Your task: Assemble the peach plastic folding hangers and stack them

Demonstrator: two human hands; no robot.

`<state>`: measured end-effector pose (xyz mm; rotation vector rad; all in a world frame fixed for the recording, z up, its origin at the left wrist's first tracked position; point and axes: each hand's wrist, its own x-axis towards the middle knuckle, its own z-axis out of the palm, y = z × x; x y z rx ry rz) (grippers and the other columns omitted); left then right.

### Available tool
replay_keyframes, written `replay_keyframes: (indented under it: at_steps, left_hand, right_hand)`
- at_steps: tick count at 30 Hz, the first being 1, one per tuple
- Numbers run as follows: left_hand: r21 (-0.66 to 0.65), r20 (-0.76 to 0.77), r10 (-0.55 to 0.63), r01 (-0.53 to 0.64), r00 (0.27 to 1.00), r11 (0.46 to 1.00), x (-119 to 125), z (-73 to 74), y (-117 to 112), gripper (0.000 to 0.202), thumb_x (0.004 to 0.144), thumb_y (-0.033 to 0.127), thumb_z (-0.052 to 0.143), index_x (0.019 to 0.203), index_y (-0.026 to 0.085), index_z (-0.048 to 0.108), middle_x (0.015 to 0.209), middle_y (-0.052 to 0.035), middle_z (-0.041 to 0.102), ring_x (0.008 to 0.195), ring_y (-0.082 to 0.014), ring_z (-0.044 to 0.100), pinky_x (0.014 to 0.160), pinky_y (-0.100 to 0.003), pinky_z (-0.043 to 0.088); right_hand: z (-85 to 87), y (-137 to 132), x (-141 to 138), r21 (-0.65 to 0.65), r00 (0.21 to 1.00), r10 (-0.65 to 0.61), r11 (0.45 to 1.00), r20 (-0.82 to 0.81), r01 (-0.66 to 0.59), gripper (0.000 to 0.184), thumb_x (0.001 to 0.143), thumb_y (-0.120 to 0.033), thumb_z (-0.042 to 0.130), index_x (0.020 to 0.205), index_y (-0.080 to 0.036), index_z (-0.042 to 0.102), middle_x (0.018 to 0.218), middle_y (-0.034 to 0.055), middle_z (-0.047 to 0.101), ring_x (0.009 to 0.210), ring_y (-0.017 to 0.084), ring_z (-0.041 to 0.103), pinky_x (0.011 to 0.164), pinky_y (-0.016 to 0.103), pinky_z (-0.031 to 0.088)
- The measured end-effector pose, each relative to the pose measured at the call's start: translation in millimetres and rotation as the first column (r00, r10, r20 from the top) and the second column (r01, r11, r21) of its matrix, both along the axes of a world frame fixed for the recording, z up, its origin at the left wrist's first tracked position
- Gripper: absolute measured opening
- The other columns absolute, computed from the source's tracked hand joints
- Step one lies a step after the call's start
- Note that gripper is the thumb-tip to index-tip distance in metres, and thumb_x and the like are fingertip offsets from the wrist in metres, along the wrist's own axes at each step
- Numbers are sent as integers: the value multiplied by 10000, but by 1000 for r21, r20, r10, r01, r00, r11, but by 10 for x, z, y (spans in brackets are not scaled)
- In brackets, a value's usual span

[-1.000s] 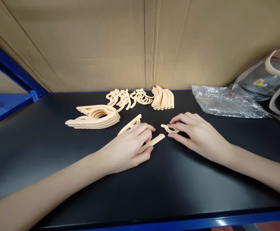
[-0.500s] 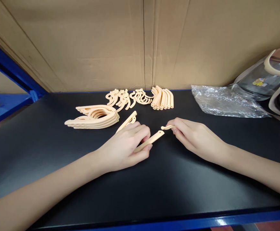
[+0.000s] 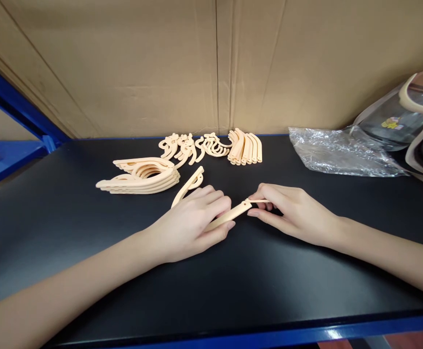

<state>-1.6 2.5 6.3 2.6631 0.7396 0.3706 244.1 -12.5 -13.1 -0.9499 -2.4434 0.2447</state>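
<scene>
My left hand (image 3: 193, 223) is closed around a cream plastic folding-hanger piece (image 3: 229, 216). Its holed end points right, and a curved part of it (image 3: 187, 186) sticks out beyond my knuckles; the middle is hidden by my fingers. Between the thumb and fingers of my right hand (image 3: 287, 208) is a thin cream hanger hook (image 3: 258, 200), seen nearly edge-on. The hook's tip meets the holed end of the hanger piece; whether it sits inside the slot I cannot tell. Both hands are over the black tabletop (image 3: 211, 300).
Left of my hands lies a stack of cream folded hangers (image 3: 142, 179). Along the back are loose curved hooks (image 3: 182, 148) and a row of hanger arms (image 3: 246, 148). Clear plastic wrap (image 3: 338, 152) and a transparent bag (image 3: 382, 121) lie at right. Cardboard (image 3: 142, 68) stands behind.
The hook in my right hand has come down against the hanger piece's end and turned edge-on. My left hand has shifted slightly right with the hanger piece.
</scene>
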Motion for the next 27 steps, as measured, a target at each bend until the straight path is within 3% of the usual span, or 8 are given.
replay_keyframes:
  at_steps: [5,17,27]
  left_hand:
    - [-77,-27,-35,33,999,997,18,38,-13,211,991,289,404,813,188,457,825,-23,502,802,-187,400,722,-318,342]
    - [-200,-12,-92,88,996,976,-2,57,4,271,997,296,407,749,198,361,771,-1,458,746,-168,391,684,-308,327]
    - [-213,-7,-133,128,991,969,-24,70,41,289,1001,314,405,744,202,336,742,11,426,731,-163,389,691,-308,325]
  right_hand:
    - [17,-24,-9,26,1000,13,1000,16,-14,193,1002,-309,454,857,-184,483,735,-3,529,585,105,487,518,223,378]
    - [40,-39,-21,131,993,89,986,81,-99,211,1019,-226,397,817,-191,446,754,7,499,627,112,463,543,229,379]
    - [49,-32,-25,156,982,105,979,158,-130,268,1027,-213,368,793,-176,493,769,27,509,680,129,445,589,246,394]
